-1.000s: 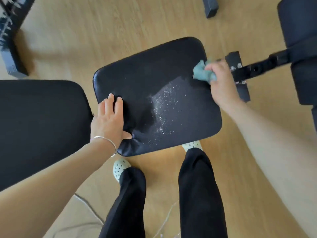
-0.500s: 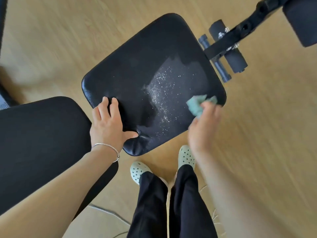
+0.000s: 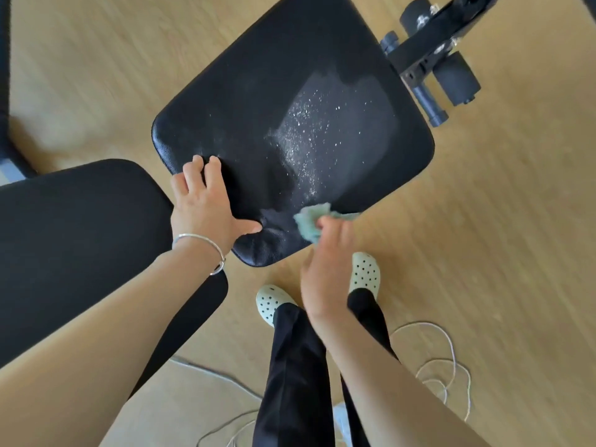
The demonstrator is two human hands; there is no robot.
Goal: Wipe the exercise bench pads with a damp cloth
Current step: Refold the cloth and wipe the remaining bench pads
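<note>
The right hand (image 3: 325, 272) pinched a bunched green cloth (image 3: 311, 221) at the seat pad's (image 3: 258, 91) near edge. The cloth looked soft and light, best gripped wadded. The left hand (image 3: 201, 204) pressed flat, fingers spread, steadying the pad.

Grained black leatherette seat pad (image 3: 258, 91), fuzzy teal cloth (image 3: 309, 221), wood-look floor (image 3: 500, 237)

Bright, even daylight, soft with no hard shadows. Pale glare on the wooden floor (image 3: 80, 101) left of the seat pad (image 3: 258, 91). Grey sheen and glinting specks across that pad. Motion blur on the right hand (image 3: 325, 272) and cloth (image 3: 309, 221). Wide-angle bending toward the edges.
</note>
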